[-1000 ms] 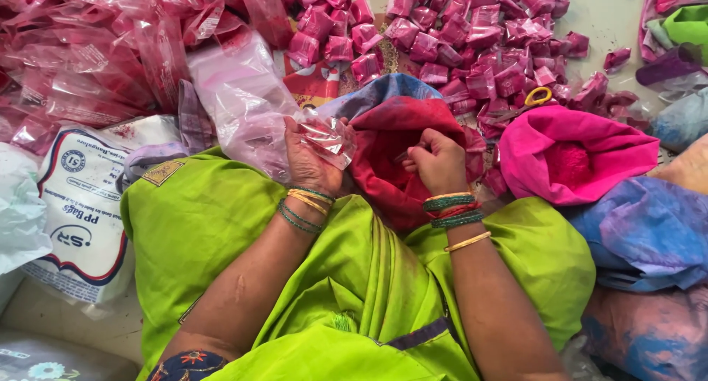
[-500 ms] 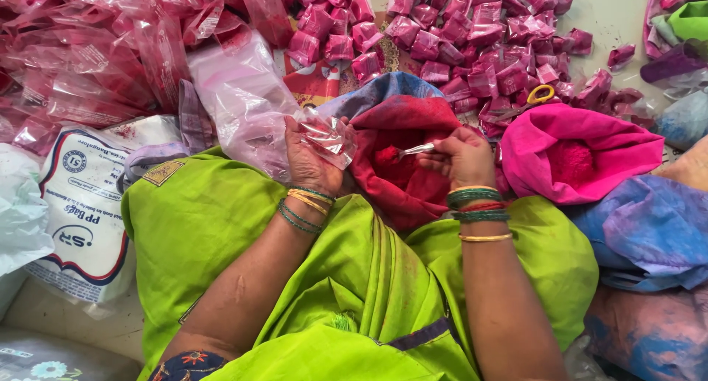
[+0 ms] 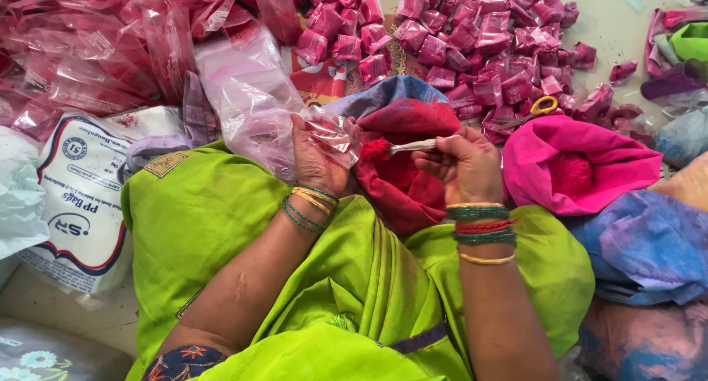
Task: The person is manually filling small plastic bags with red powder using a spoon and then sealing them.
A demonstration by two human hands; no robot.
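My left hand [image 3: 316, 160] holds a small clear plastic pouch [image 3: 335, 136] open at the edge of my lap. My right hand [image 3: 463, 163] grips a metal spoon [image 3: 411, 146] heaped with red powder, its tip right at the pouch's mouth. Under both hands sits a red cloth bag [image 3: 402, 171] full of red powder. I wear green clothing and bangles on both wrists.
A heap of small filled pink packets [image 3: 479, 34] lies ahead, with a yellow-handled scissors [image 3: 544, 104] at its edge. A pink cloth bag of powder [image 3: 579, 163] sits to the right, blue-purple cloths [image 3: 649, 241] beyond. Empty clear bags [image 3: 88, 49] and a white printed sack [image 3: 77, 196] lie left.
My right hand rose out of the red bag with a loaded spoon and carried it left to the pouch mouth. My left hand kept the pouch in place.
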